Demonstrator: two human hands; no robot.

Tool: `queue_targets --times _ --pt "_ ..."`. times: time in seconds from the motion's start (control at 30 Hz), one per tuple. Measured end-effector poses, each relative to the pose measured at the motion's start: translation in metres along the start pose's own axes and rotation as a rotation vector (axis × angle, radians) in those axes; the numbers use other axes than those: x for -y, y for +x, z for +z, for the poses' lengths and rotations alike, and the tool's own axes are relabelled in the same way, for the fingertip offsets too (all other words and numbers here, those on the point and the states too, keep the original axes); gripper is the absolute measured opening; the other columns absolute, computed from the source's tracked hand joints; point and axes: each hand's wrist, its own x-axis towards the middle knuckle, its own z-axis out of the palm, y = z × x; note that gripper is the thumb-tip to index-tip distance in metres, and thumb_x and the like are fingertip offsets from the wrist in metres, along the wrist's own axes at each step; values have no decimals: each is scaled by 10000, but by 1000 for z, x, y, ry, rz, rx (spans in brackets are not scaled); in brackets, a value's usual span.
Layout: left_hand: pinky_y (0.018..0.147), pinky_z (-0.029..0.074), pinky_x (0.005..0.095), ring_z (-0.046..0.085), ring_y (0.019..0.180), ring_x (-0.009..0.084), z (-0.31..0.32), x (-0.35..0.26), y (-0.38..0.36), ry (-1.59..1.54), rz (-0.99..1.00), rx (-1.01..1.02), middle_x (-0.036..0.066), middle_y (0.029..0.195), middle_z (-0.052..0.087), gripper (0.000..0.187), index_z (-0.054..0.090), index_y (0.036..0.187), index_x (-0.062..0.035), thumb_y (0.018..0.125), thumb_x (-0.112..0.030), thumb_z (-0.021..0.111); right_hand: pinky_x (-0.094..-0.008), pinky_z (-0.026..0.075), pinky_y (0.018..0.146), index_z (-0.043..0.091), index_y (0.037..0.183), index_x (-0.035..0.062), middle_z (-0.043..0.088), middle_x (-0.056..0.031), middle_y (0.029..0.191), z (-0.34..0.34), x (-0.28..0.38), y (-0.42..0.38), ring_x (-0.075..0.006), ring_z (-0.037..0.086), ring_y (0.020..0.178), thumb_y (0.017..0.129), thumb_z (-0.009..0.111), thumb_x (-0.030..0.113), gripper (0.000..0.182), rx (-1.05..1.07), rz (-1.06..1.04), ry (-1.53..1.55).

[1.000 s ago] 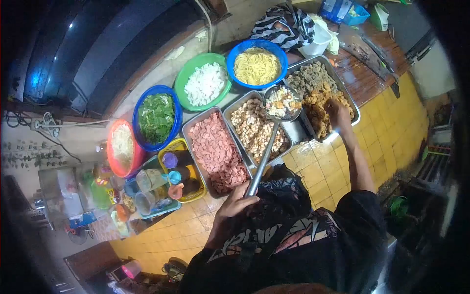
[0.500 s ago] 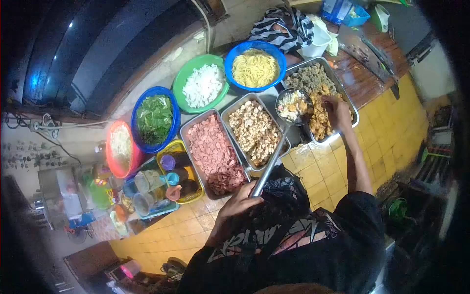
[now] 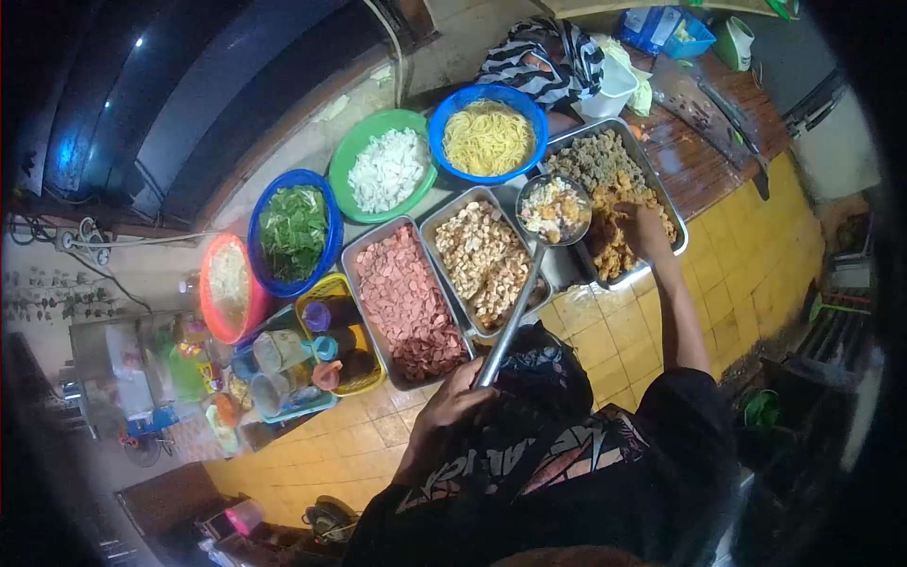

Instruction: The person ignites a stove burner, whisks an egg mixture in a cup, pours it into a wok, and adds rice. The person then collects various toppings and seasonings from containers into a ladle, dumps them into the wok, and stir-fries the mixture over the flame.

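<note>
My left hand [image 3: 452, 404] is wrapped round the handle end of a long metal ladle [image 3: 511, 331]. The ladle's bowl holds mixed chopped food [image 3: 555, 210], white with orange bits, and hangs between two metal trays. My right hand [image 3: 646, 232] is over the right metal tray [image 3: 682, 233], its fingers bent down and drawn together at the orange-brown cooked pieces [image 3: 609, 248]. Whether they pinch any pieces is hidden. Greyish-brown crumbly food [image 3: 597, 163] fills the far part of that tray. Left of the ladle stands a tray of browned, pale chopped pieces [image 3: 480, 248].
Sliced pink meat [image 3: 402, 302] fills another tray. Behind are a blue basin of noodles [image 3: 488, 139], a green basin of white pieces [image 3: 387, 170], a blue basin of leaves [image 3: 294, 233] and a red basin [image 3: 210, 308]. A yellow basket [image 3: 359, 382] holds lidded containers. A knife [image 3: 729, 111] lies right.
My right hand has moved slightly left and lower over the orange-brown pieces. The ladle's bowl has shifted a little left, still held in my left hand. The whole view has also shifted slightly.
</note>
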Motion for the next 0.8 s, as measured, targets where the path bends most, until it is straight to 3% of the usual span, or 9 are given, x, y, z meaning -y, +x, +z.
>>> queue_targets --times 0.03,0.17,0.4,0.47,0.5,0.67,0.73,0.77,0.8 --pt "552 369 204 434 648 61 2 -4 1 12 16 -6 -30 753 415 276 467 963 -55 759 -179 605 -370 493 681 642 946 55 624 -206 848 -2 4 4 -299 624 795 770 571 52 190 -1 -4 -4" --pt "511 378 203 453 617 59 14 -24 -7 -80 -97 -131 -25 757 424 297 468 976 -39 752 -173 610 -419 502 698 607 942 45 620 -210 828 6 31 35 -376 604 786 758 526 60 202 -188 -419 -468" --pt "470 402 209 489 580 70 11 -13 -13 -12 -9 -196 -8 727 470 351 477 1045 -32 738 -135 614 -452 505 648 596 845 10 625 -203 779 41 43 90 -345 625 715 797 477 86 149 -306 -388 -683" --pt "527 400 206 475 622 69 23 -30 -17 -203 -78 -266 -9 748 455 356 473 1080 -17 753 -69 601 -458 484 646 558 968 37 601 -214 830 25 45 96 -384 587 769 751 546 79 221 -117 -194 -531" --pt "527 400 206 475 622 69 24 -26 -17 -209 -74 -271 -9 748 455 356 473 1080 -17 753 -69 601 -457 476 642 566 922 28 594 -224 763 41 -8 130 -393 581 716 724 577 88 207 -175 -270 -501" --pt "444 408 223 493 498 98 28 -22 -21 -251 -155 -316 22 695 492 425 446 1149 -9 756 -48 603 -446 456 610 558 829 -7 572 -246 710 -3 2 113 -407 570 717 679 572 83 176 -299 -574 -513" --pt "420 403 228 487 464 107 30 -21 -18 -244 -122 -320 28 682 498 426 443 1153 -11 759 -47 600 -395 431 526 554 745 16 563 -163 653 -11 -8 115 -326 569 624 704 531 68 71 -233 -466 -418" --pt "396 397 232 481 430 116 31 -20 -17 -234 -88 -321 35 670 504 427 440 1157 -12 761 -47 596 -326 381 464 540 691 59 499 -55 598 19 -70 165 -202 503 529 739 508 69 59 -197 -274 194" --pt "396 397 232 481 430 116 31 -21 -17 -236 -91 -320 35 670 504 427 440 1157 -12 761 -47 596 -326 381 464 540 691 59 499 -55 598 23 -76 166 -202 503 529 739 508 69 59 -196 -271 192"
